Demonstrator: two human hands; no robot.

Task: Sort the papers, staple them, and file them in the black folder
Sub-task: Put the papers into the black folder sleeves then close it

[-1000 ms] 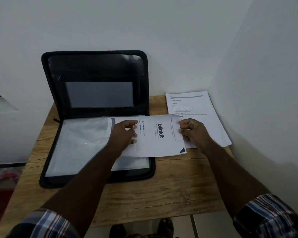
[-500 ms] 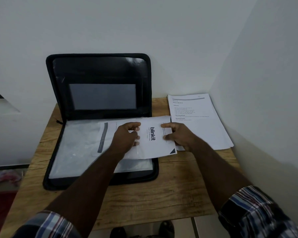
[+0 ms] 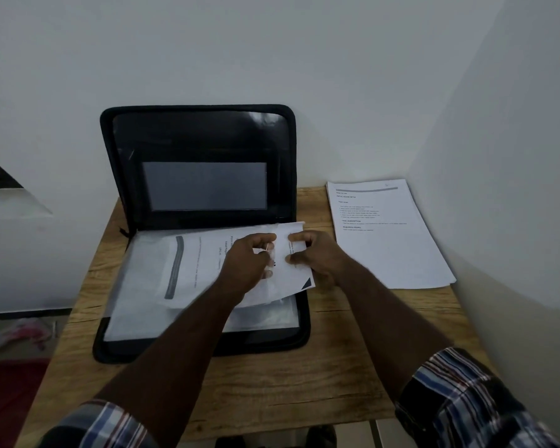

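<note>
We count one black zip-edged fabric folder lying open on the wooden table, its lid propped upright against the wall. One printed white paper set lies across its clear plastic sleeve. Two hands work it: the left hand and right hand each have their grip pinched on that set's right end. One white paper stack lies apart, at the table's right.

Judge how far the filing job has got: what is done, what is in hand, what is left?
Done: the black folder lies open on the table. In hand: the left hand and right hand both have a grip on a printed set of papers, part-way over the folder's clear sleeve. Left: the stack of papers beside the folder.
</note>
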